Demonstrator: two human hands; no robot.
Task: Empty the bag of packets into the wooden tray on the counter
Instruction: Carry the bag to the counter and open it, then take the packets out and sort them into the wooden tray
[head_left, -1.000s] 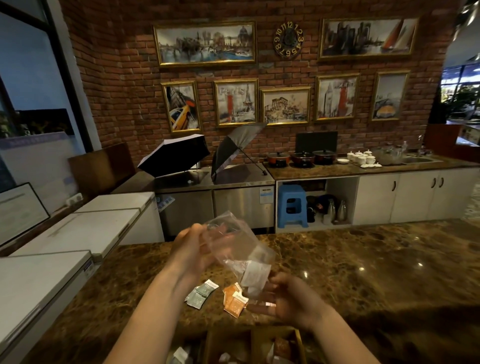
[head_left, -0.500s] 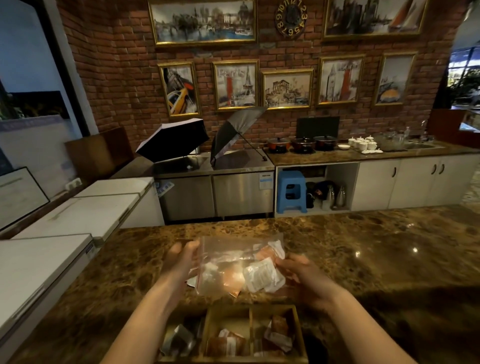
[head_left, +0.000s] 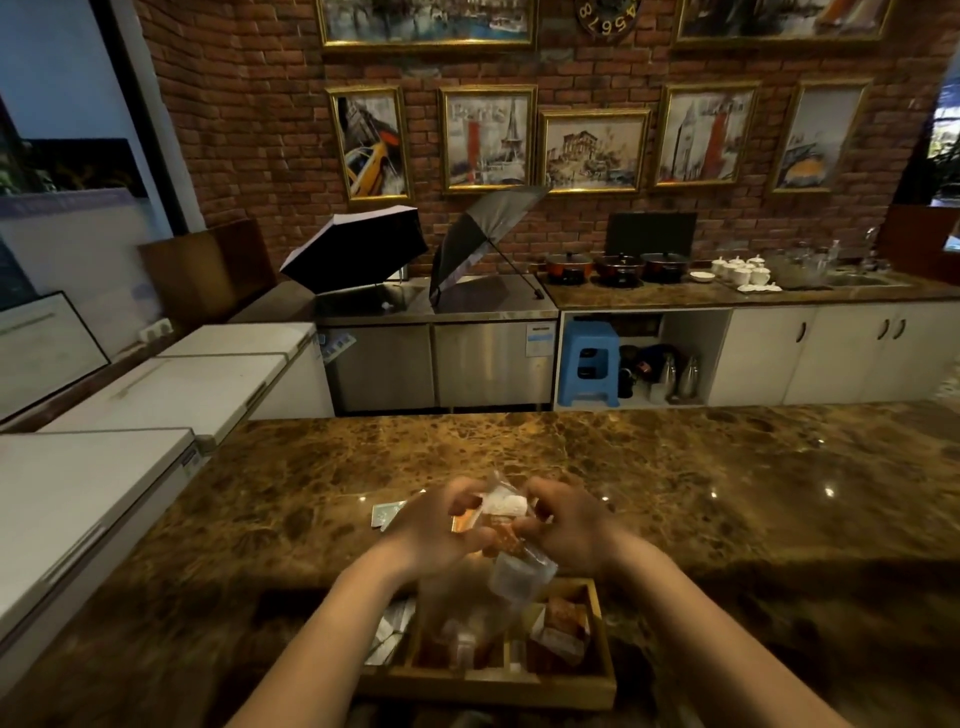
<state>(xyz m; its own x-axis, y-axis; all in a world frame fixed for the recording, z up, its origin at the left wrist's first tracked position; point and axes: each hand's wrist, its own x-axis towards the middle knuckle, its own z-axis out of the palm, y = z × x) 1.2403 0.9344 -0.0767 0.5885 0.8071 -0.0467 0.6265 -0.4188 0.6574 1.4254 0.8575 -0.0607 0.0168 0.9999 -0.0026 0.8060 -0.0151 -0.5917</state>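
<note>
My left hand (head_left: 444, 530) and my right hand (head_left: 569, 525) both grip a clear plastic bag (head_left: 511, 566) of white and orange packets, held above the brown marble counter (head_left: 727, 493). The bag hangs down blurred between my hands, over the wooden tray (head_left: 597, 691). The tray sits at the counter's near edge, divided into compartments that hold orange and white packets. A few green packets (head_left: 387, 514) lie loose on the counter just left of my left hand.
White chest freezers (head_left: 130, 415) stand to the left beyond the counter. Across the aisle are steel cabinets with two open umbrellas (head_left: 415, 249), a blue stool (head_left: 589, 364) and a back counter with pots and cups.
My hands came down from chest height and drew together over the tray. The bag went from spread flat between them to bunched and hanging downward.
</note>
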